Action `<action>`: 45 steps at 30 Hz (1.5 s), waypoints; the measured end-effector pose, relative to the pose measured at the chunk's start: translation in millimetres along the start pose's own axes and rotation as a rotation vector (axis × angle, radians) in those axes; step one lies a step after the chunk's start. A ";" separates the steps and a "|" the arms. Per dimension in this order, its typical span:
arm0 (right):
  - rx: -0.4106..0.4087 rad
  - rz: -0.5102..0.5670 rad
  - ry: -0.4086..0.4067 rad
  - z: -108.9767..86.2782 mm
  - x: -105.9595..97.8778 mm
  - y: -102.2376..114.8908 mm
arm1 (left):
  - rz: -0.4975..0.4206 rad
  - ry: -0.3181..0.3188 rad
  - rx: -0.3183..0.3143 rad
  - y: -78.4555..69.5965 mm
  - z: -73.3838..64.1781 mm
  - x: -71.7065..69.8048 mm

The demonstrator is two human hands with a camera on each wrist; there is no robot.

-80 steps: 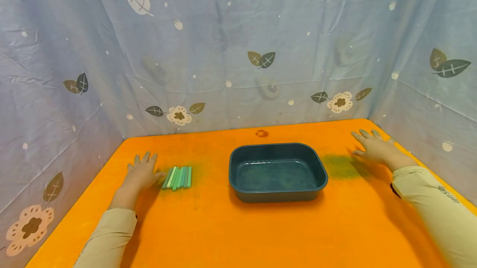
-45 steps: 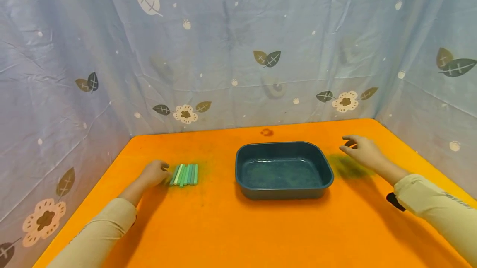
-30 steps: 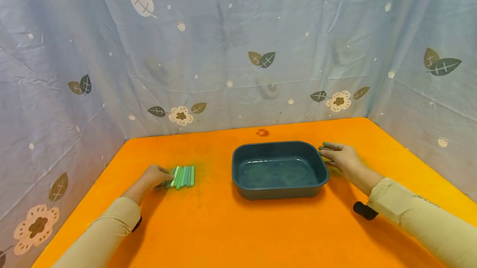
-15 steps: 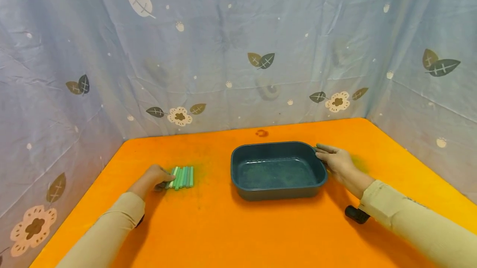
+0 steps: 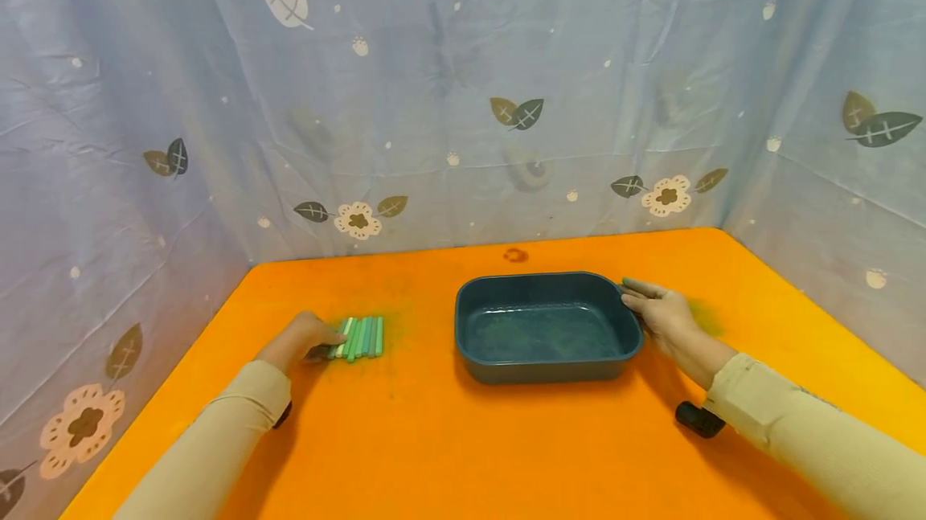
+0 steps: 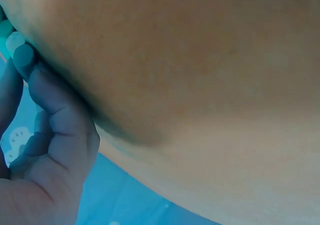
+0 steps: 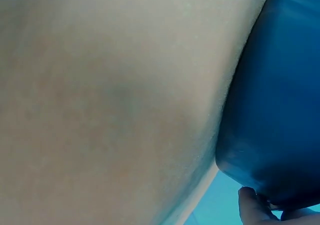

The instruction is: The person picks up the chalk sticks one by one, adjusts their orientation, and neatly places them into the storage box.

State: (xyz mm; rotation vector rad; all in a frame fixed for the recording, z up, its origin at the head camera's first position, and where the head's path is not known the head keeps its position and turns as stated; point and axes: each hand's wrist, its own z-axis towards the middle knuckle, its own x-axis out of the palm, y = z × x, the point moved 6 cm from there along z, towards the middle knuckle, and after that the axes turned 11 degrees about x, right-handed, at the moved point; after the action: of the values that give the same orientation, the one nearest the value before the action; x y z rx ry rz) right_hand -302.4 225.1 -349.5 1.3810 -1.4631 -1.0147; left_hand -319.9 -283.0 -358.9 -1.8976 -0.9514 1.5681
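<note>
Several green chalk sticks (image 5: 359, 337) lie side by side on the orange table at the left in the head view. My left hand (image 5: 304, 337) pinches the leftmost stick between thumb and fingers. In the left wrist view the dark end of that chalk stick (image 6: 24, 58) shows between the fingertips, beside a paler stick (image 6: 15, 42). A deep, dark blue-green rectangular tray (image 5: 547, 373) stands right of the middle, with nothing in it. My right hand (image 5: 667, 319) touches its right end with outstretched fingers (image 7: 250, 205). Its wall (image 7: 280, 100) fills the right side of the right wrist view.
The orange table (image 5: 405, 448) has green chalk dust (image 5: 702, 316) right of the tray and a reddish-brown mark (image 5: 516, 255) behind it. A patterned grey-blue curtain (image 5: 405, 78) encloses the back and both sides.
My left hand has closed its fingers on the leftmost chalk stick. My right hand has moved left and come against the tray's right end. Over the last half second both hands barely move.
</note>
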 end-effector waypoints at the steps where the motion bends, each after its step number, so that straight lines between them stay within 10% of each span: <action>1: 0.002 -0.001 -0.002 -0.6 -1.4 -0.7 | -0.002 0.005 0.002 -1.2 0.0 0.9; 22: 0.015 -0.028 -0.025 -2.2 0.8 -3.7 | -0.290 0.075 0.063 0.8 -11.3 -0.4; 45: -0.004 -0.061 -0.052 0.1 0.5 0.7 | -0.398 0.284 0.193 -85.9 -17.6 55.9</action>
State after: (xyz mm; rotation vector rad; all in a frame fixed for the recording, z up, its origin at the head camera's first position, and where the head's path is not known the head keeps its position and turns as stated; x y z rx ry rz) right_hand -302.7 224.7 -348.8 1.4138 -1.4638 -1.0990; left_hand -314.7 -184.5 -325.9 -1.6208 -0.9425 1.0844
